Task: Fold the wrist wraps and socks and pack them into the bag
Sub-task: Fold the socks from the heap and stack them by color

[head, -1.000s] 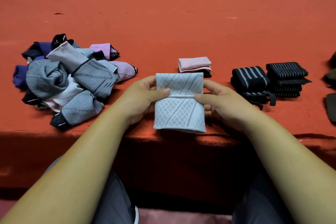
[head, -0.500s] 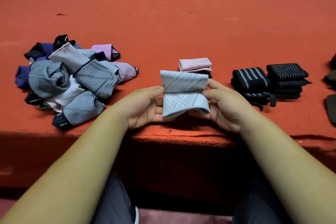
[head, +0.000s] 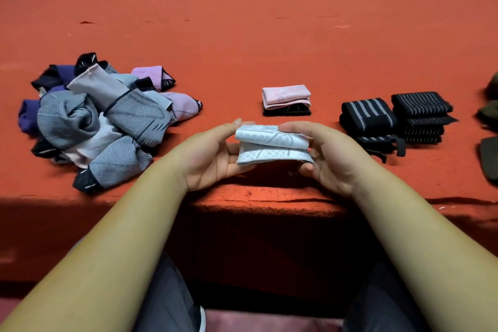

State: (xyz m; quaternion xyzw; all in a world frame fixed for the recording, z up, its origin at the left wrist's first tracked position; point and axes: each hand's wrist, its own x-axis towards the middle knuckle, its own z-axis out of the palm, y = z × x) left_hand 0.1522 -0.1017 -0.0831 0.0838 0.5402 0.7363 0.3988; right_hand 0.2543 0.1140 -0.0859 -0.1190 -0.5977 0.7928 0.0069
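Left hand (head: 213, 156) and right hand (head: 327, 155) each grip one end of the folded white sock (head: 272, 144) (patterned), held just above the table's (head: 269, 43) near edge.

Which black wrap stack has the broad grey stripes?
The left stack, nearer the right hand; the right stack shows only thin pinstripes.
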